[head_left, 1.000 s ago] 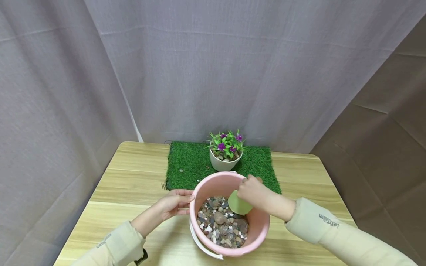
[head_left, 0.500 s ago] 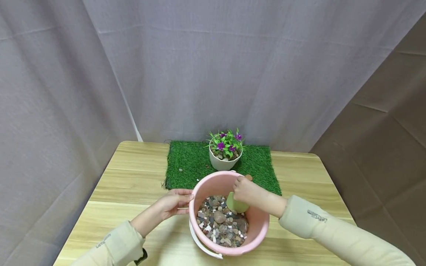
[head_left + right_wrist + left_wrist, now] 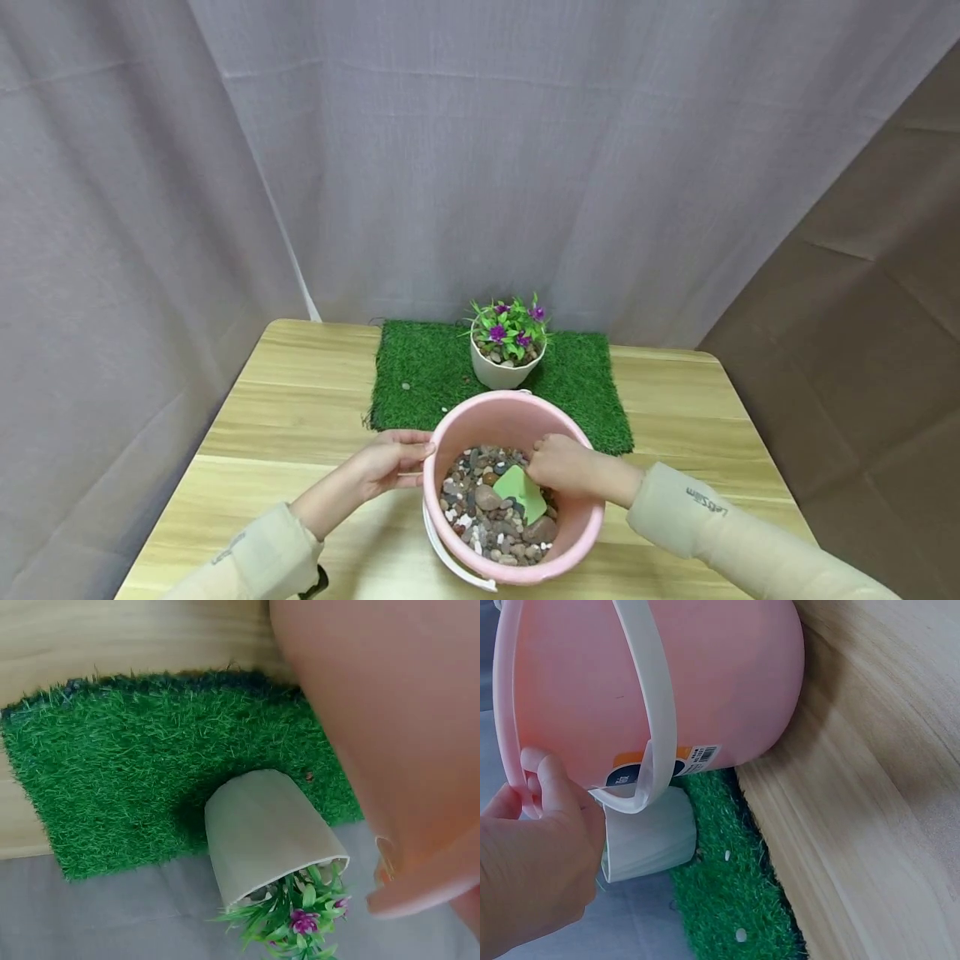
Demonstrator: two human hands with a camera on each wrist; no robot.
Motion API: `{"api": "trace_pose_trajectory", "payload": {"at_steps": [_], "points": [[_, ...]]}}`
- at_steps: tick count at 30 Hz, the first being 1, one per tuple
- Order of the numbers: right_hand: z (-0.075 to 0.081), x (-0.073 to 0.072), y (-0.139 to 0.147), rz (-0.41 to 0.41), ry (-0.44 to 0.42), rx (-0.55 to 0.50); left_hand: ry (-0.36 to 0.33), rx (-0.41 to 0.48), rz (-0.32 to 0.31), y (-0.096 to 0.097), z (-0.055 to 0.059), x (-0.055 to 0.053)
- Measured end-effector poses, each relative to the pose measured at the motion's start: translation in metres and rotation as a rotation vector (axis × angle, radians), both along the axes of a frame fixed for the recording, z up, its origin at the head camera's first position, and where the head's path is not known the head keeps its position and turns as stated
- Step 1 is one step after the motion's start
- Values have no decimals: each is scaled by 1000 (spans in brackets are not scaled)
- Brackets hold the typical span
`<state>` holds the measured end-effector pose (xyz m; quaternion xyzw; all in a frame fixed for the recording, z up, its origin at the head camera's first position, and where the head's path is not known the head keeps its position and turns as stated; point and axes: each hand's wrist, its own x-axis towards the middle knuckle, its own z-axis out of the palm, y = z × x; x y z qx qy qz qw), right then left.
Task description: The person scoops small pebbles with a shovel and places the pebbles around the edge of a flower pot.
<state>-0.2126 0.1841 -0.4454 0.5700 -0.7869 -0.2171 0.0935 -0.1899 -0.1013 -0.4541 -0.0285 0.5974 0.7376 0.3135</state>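
Observation:
A pink bucket (image 3: 517, 406) with a white handle (image 3: 646, 667) stands near the table's front, holding many mixed pebbles (image 3: 487, 533). My left hand (image 3: 386, 462) grips the bucket's left rim, thumb outside, as the left wrist view (image 3: 544, 855) also shows. Inside the bucket, my right hand (image 3: 566, 467) holds a light green trowel (image 3: 521, 493), its blade against the pebbles. The trowel's handle is hidden by the hand. In the right wrist view the bucket's outer wall (image 3: 390, 712) fills the right side, and the right hand is hidden there.
Behind the bucket, a white pot (image 3: 498, 372) with purple-flowered greenery (image 3: 510, 329) stands on a green artificial grass mat (image 3: 420, 358). A few loose pebbles lie on the mat. The wooden table (image 3: 300, 392) backs onto a grey curtain (image 3: 480, 167).
My right hand has moved left, then lower into the bucket, bringing the trowel blade down onto the pebbles. The left hand keeps its grip on the rim.

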Motion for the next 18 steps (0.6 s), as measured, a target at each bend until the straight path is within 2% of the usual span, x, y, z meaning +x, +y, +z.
{"api": "trace_pose_trajectory", "payload": {"at_steps": [3,6,9,13,18], "points": [[2,4,3,-55,-124,-9,1,-10,2,2,1,1],[8,3,2,-98,-304,-34,6,-17,2,1,2,1],[14,1,1,-96,-464,-70,6,-15,0,-1,1,1],[18,0,3,-57,-600,-126,4,-11,1,-1,-1,0],[23,-6,7,-83,-754,-208,-4,-5,2,-1,-3,-1]]}}
